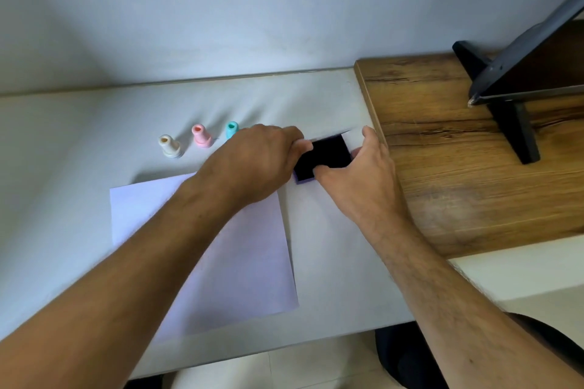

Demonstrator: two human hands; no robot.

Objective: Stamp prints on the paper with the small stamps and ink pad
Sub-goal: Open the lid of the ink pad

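Head view: the left hand curls its fingers over the left edge of the ink pad, and the right hand holds the same pad from the right, thumb on its near edge and fingers reaching round its far right corner. Both hands grip it, so the dark square pad lies directly between the two sets of fingers, just right of the frame's middle, with a purple rim showing at its lower left corner. A white lid or flap stands at its far side, touching the right fingers. Left of the left hand, three small stamps stand upright in a row on the tabletop: teal stamp partly hidden by the knuckles, pink stamp, cream stamp. The paper lies below, under the left forearm. At right, a wooden board carries a dark stand.
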